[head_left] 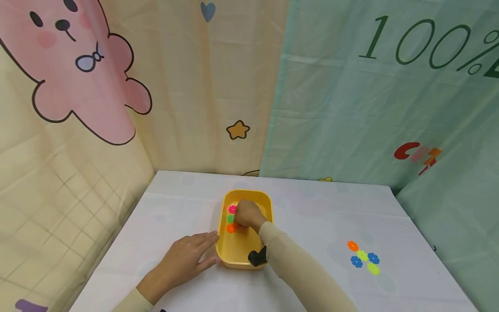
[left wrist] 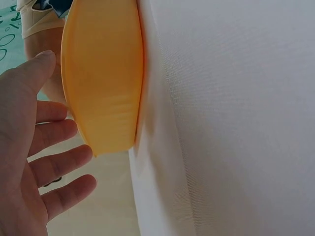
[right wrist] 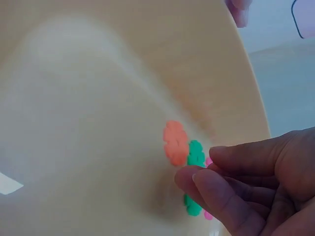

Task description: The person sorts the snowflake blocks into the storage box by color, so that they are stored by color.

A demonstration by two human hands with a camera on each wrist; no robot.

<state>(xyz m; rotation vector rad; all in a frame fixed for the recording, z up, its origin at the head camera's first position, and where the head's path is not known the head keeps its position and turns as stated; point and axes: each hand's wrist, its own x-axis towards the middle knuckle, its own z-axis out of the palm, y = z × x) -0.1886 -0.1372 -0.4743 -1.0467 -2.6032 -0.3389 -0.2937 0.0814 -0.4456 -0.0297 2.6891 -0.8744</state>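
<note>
A yellow rectangular tray (head_left: 238, 255) stands on the white table. Inside it my right hand (head_left: 249, 214) reaches down to small flower-shaped discs by the left wall: a pink disc (head_left: 232, 209), a green disc (head_left: 231, 219) and an orange disc (head_left: 231, 228). In the right wrist view, the thumb and index finger of the right hand (right wrist: 251, 187) come close together over the green pieces (right wrist: 195, 153); whether they pinch anything is hidden. My left hand (head_left: 187, 258) lies at the tray's left side with fingers extended, fingertips at the yellow wall (left wrist: 103, 83).
To the right on the table lies a loose cluster of discs: an orange one (head_left: 352, 246), two blue ones (head_left: 373, 258) and two yellow ones (head_left: 373, 268). Patterned curtains (head_left: 210, 86) hang behind the table and along both sides.
</note>
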